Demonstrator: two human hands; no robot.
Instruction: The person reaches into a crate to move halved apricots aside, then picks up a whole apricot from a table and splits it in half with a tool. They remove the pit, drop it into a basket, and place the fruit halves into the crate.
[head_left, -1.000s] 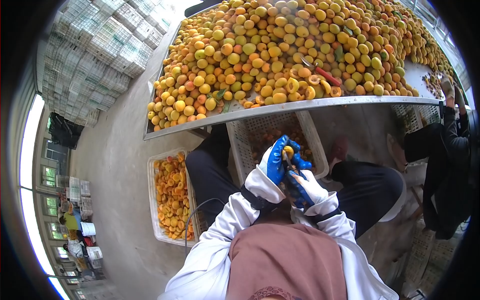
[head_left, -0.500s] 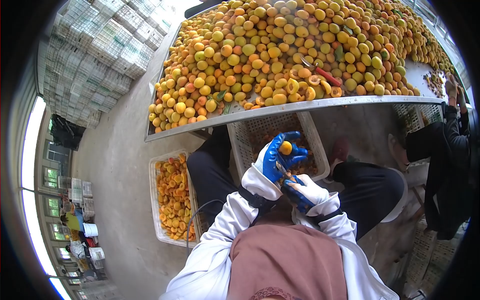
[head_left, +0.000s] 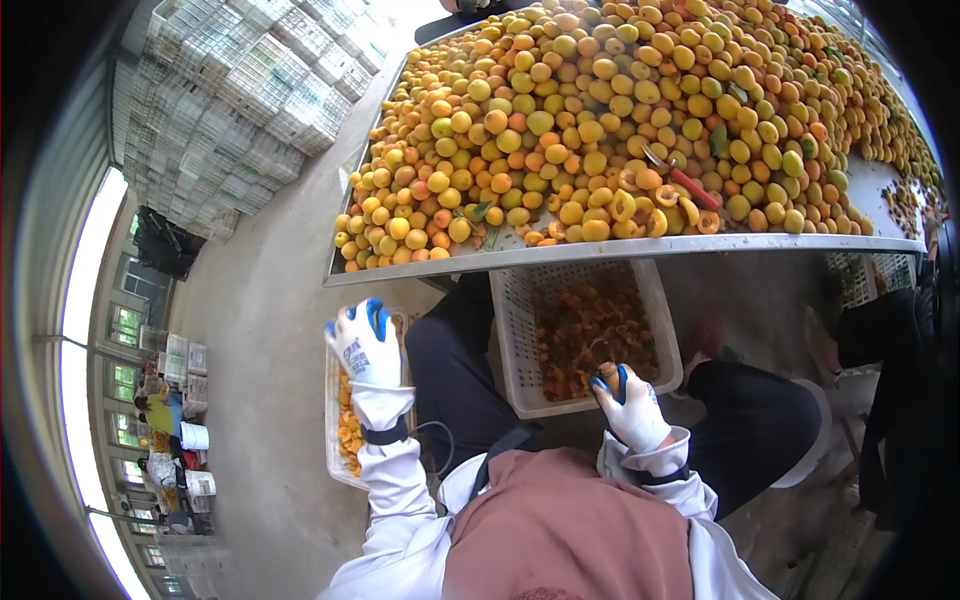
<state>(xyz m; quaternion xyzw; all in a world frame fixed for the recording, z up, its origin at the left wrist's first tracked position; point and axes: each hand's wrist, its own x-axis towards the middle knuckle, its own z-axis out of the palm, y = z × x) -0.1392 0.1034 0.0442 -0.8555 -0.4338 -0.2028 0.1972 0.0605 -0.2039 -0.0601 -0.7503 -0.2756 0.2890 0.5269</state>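
My left hand [head_left: 364, 343], in a white glove with a blue palm, hangs palm down over a crate of apricot halves [head_left: 349, 430]. Its fingers look spread; what lies under the palm is hidden. In my right hand [head_left: 634, 408], gloved the same way, is a small pitting knife [head_left: 607, 371] with a brown handle, its thin metal end pointing away from me. That hand is above the near right rim of a white perforated crate [head_left: 508, 345] holding brownish fruit scraps. Whole apricots [head_left: 560, 110] are heaped on the metal-edged table [head_left: 455, 266] in front of me.
On the table lies a red-handled tool [head_left: 692, 188] beside some cut apricot halves [head_left: 622, 206]. Tall stacks of crates [head_left: 215, 120] stand at the left. A person in dark clothes [head_left: 885, 370] sits at the right. Other people [head_left: 160, 415] are far left.
My left hand has gone from the middle to the crate at the left, and the apricot it held is out of sight. My right hand has moved slightly right, still with the pitting knife. The view has shifted.
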